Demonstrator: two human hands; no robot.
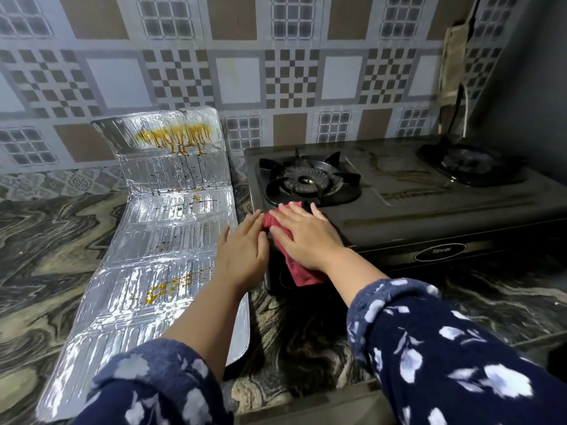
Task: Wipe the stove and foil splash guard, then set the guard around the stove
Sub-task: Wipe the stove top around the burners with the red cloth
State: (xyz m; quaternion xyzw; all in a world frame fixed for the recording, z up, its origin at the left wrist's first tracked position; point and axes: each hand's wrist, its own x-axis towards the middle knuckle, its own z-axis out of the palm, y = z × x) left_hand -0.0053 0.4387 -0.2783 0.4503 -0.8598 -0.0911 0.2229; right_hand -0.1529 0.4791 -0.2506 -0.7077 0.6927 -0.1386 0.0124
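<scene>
Marbled grey-brown desk [61,256] carries a black two-burner stove [399,210] against the tiled wall. Left of it lies the unfolded silver foil splash guard [159,240], streaked orange-brown, its far panel propped up. The right hand [306,234] presses flat on a red cloth [302,276] at the stove's near-left corner; the left hand [245,250], fingers straight, touches the cloth's edge.

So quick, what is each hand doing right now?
Left hand: open, fingers straight, fingertips at the edge of the red cloth, holding nothing.
Right hand: open, pressing flat on the red cloth at the stove's front left corner.
</scene>
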